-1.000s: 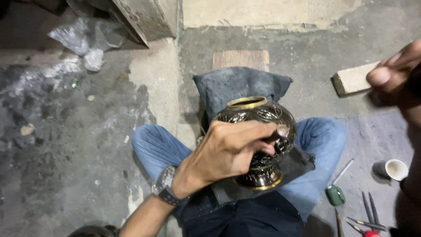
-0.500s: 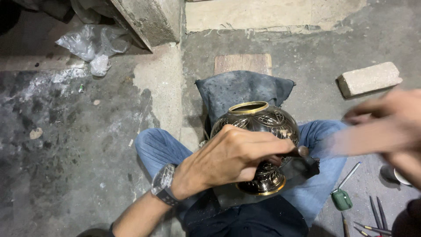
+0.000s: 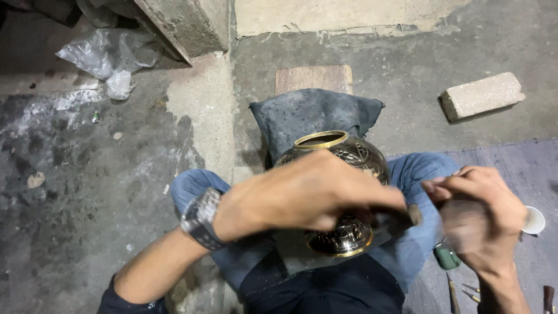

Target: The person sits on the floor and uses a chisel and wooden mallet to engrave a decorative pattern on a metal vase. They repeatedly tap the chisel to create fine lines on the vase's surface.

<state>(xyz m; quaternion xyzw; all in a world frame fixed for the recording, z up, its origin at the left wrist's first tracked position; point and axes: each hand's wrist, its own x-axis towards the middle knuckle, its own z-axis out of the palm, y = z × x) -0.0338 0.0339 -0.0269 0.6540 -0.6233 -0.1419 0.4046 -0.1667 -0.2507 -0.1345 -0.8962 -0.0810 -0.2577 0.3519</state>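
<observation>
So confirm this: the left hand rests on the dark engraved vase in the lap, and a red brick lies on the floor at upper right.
Not quite. The head view shows the brick is pale grey, not red. The left hand does rest on the vase in the lap.

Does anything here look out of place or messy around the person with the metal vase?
A crumpled plastic bag lies on the stained floor at upper left, and a lone brick sits askew at upper right. The vase looks undamaged.

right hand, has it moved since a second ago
Yes. The right hand has come down from beside the brick, on the floor, to a spot next to the engraved vase.
</observation>
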